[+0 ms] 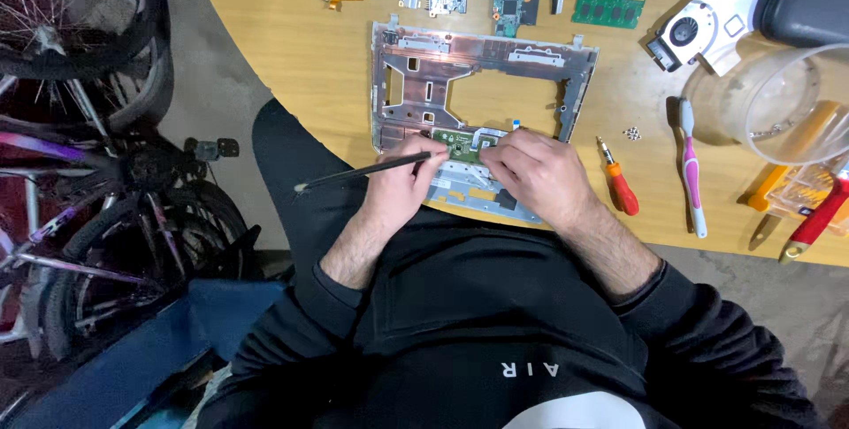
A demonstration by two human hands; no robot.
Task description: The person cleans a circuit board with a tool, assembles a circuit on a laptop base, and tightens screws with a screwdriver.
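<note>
Copper-toned laptop frame (478, 62) lies flat; left hand (398, 183) pinches black tool (371, 170), right hand (539, 172) presses green board (455, 141).

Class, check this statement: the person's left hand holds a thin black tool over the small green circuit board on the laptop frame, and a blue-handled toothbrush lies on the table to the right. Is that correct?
Not quite. The head view shows the toothbrush has a pink handle, not blue. The rest stands: the left hand holds the thin black tool at the small green circuit board on the laptop frame.

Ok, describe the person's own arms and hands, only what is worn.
Both hands, left hand and right hand, are bare: no gloves, rings or watch visible. Black long sleeves are pushed up, leaving the forearms uncovered; the cuffs are plain and unmarked.
</note>
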